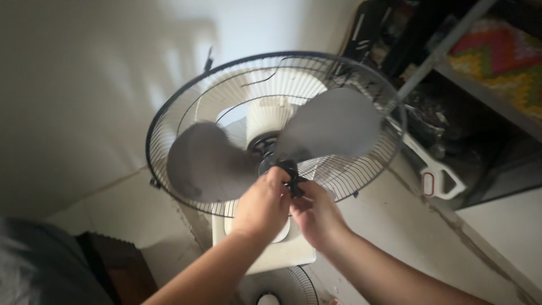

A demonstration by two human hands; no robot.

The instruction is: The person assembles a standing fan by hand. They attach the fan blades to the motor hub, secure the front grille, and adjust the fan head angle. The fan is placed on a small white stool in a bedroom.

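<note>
A: The fingers (280, 176) of the left hand (262, 206) and those of the right hand (316, 214) are closed narrow on the black knob (292, 179).
B: Where is the knob?
A: At the hub of the fan, in front of the grey blades (333, 124), inside the black guard (164, 113). The white base (282, 254) is under the hands.
</note>
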